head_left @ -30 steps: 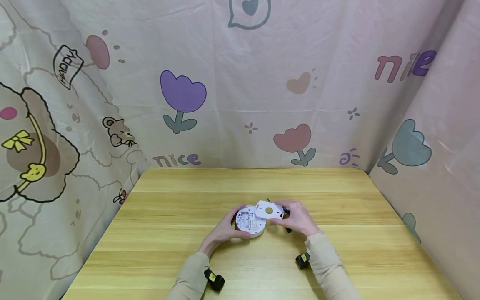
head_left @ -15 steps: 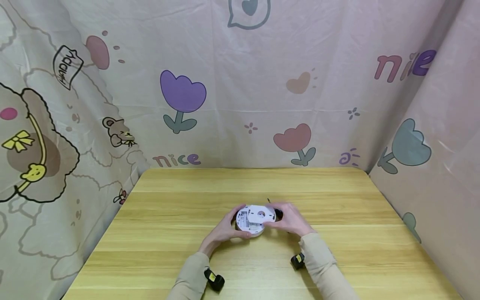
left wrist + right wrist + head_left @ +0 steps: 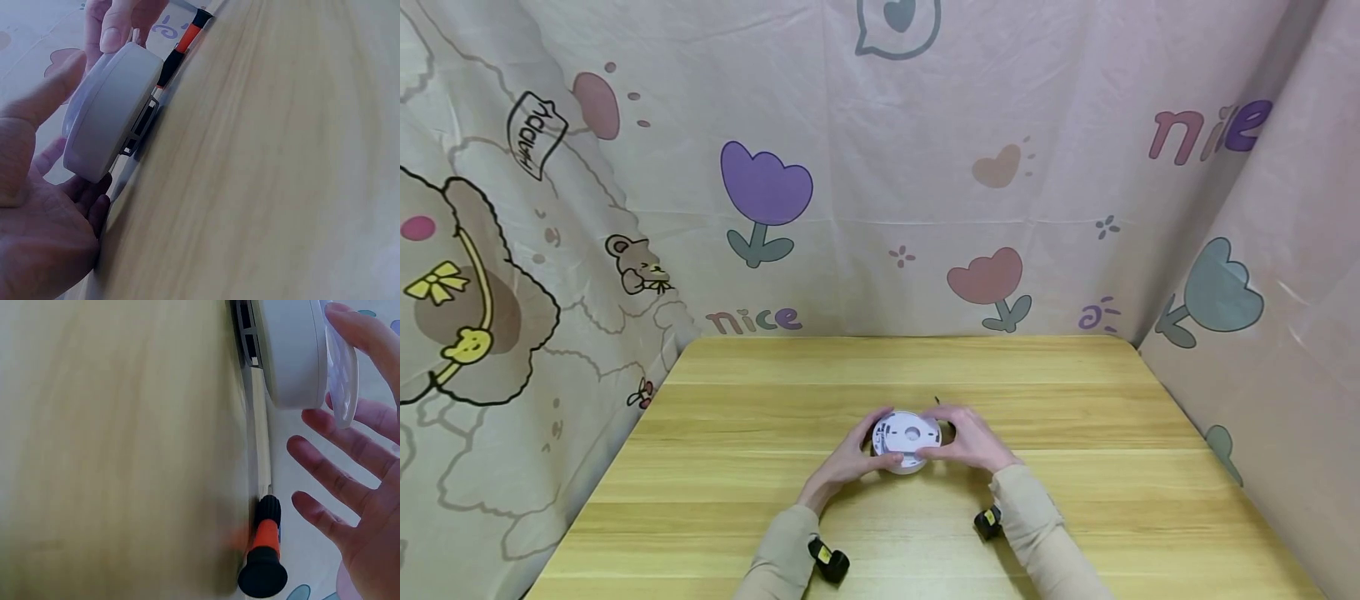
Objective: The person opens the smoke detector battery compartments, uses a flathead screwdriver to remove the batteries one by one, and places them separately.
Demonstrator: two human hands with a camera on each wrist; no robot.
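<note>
A round white smoke detector (image 3: 905, 469) lies face down near the middle of the table, its slotted side (image 3: 145, 122) toward the wood. My left hand (image 3: 848, 457) grips its left edge, thumb in front and fingers behind. With thumb and fingers, my right hand (image 3: 968, 439) pinches a thin white mounting plate (image 3: 345, 381) that has a hole in its middle. The plate overlaps the detector's labelled back in the head view. In the right wrist view it stands slightly tilted at the detector's back, while the other fingers (image 3: 325, 469) spread loosely.
An orange and black screwdriver (image 3: 267, 537) lies on the wooden table (image 3: 760, 400) beyond the detector, mostly hidden by my right hand in the head view. Black wrist cameras (image 3: 830, 560) hang at both sleeves. Patterned curtains (image 3: 880, 183) enclose the table's back and sides.
My right hand has moved left with the mounting plate, from the detector's right edge to over its back. The left hand stays round the detector; its thumb now reaches the plate's near edge.
</note>
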